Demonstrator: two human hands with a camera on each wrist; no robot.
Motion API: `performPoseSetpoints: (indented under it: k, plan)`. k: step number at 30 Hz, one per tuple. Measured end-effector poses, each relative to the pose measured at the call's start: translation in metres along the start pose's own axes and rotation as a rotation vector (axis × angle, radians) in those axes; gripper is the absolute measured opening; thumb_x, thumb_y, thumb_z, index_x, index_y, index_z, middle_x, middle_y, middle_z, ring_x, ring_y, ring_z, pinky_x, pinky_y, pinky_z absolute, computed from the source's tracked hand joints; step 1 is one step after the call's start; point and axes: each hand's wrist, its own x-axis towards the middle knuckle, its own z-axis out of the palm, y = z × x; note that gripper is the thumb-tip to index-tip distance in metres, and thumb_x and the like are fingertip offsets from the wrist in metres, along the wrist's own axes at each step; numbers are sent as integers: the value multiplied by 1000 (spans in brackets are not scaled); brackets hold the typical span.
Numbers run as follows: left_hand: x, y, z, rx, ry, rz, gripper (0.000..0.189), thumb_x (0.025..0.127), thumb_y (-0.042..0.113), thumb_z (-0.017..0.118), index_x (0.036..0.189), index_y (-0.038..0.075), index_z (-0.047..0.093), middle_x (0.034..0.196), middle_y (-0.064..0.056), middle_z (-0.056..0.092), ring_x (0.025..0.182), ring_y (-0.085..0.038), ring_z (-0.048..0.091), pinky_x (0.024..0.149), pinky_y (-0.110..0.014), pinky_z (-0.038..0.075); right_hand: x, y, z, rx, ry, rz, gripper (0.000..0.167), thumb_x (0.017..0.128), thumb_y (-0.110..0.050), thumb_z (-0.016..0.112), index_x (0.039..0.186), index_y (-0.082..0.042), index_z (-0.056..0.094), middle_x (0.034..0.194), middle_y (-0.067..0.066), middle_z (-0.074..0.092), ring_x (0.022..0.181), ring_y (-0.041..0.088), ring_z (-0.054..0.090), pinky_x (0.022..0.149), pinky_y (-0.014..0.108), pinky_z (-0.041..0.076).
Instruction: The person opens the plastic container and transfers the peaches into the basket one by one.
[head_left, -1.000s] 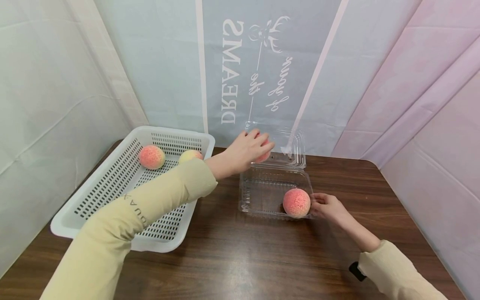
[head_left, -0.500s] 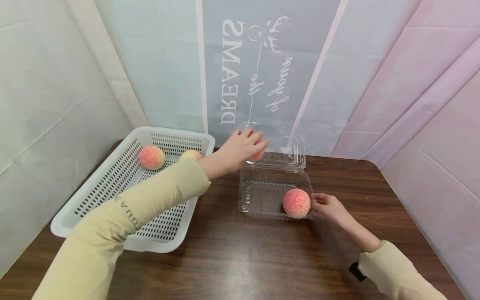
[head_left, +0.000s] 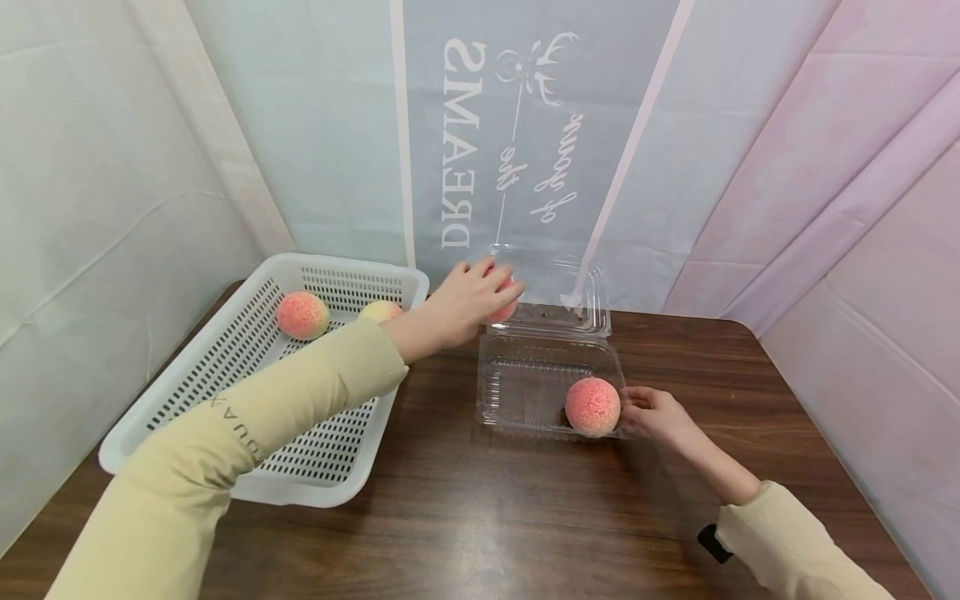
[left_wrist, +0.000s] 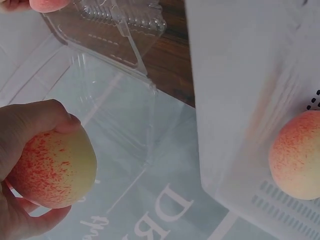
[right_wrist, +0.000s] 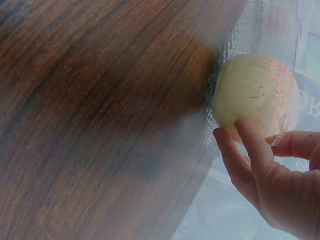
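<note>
My left hand (head_left: pixel 467 302) grips a pink-and-yellow peach (left_wrist: pixel 57 165), held up between the white basket and the clear plastic clamshell box (head_left: pixel 517 408). In the left wrist view the thumb and fingers curl round this peach. At the right end of the box, my right hand (head_left: pixel 660 417) pinches the rim between thumb and fingers. Another peach (head_left: pixel 592 407) sits inside the box's front right corner, close beside those fingers. The box's lid (head_left: pixel 566 287) stands raised at the back.
A white perforated basket (head_left: pixel 330 493) stands on the left of the brown wooden table (head_left: pixel 480 517), under my left forearm. It holds a peach (head_left: pixel 303 315) and a paler peach (head_left: pixel 380 311), partly hidden by the sleeve. Printed fabric (head_left: pixel 337 167) hangs behind the table.
My left hand has moved left with its peach, from in front of the raised lid toward the basket. The right hand and the box stay put.
</note>
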Motion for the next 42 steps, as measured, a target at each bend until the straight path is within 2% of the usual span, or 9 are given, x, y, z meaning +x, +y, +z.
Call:
performPoseSetpoints:
  k: [4, 9, 16, 26, 32, 42]
  plan:
    - [-2, -1, 0, 3, -7, -6, 50, 75, 4, 61, 123, 14, 51, 119, -10, 49, 106, -31, 43, 74, -42, 41, 0, -1, 0, -12, 2, 7, 46, 92, -6, 46, 123, 25, 33, 117, 40, 47, 88, 24, 62, 67, 28, 53]
    - [-6, -4, 0, 14, 1, -8, 39, 80, 8, 59, 118, 12, 51, 119, -10, 50, 103, -31, 45, 72, -42, 42, 0, -2, -1, -20, 5, 13, 47, 91, -6, 47, 123, 25, 32, 118, 40, 45, 88, 24, 62, 68, 29, 53]
    - [-11, -9, -4, -1, -2, -19, 52, 70, -6, 60, 118, 12, 51, 120, -11, 50, 103, -31, 45, 71, -42, 42, 0, -2, -1, -26, 20, 1, 45, 90, -6, 48, 122, 25, 36, 112, 38, 51, 84, 21, 63, 66, 27, 53]
    - [-17, -13, -8, 4, 7, -20, 48, 74, -2, 61, 118, 12, 51, 118, -10, 51, 101, -32, 46, 70, -42, 42, 1, -2, -3, -31, 10, 3, 46, 91, -7, 48, 122, 24, 35, 115, 38, 49, 87, 23, 62, 66, 27, 53]
    - [-22, -17, -9, 21, 28, -13, 45, 72, -6, 58, 114, 10, 51, 112, -11, 52, 98, -32, 47, 69, -42, 43, 1, -3, -3, -37, 11, -10, 46, 90, -7, 48, 122, 25, 35, 117, 38, 47, 88, 23, 62, 66, 26, 52]
    - [-31, -21, -14, 0, 50, -18, 55, 64, -13, 56, 115, 9, 53, 114, -13, 52, 100, -33, 47, 72, -44, 43, 0, -4, -3, -44, 17, -12, 47, 90, -8, 49, 122, 24, 36, 116, 38, 48, 89, 24, 61, 66, 25, 52]
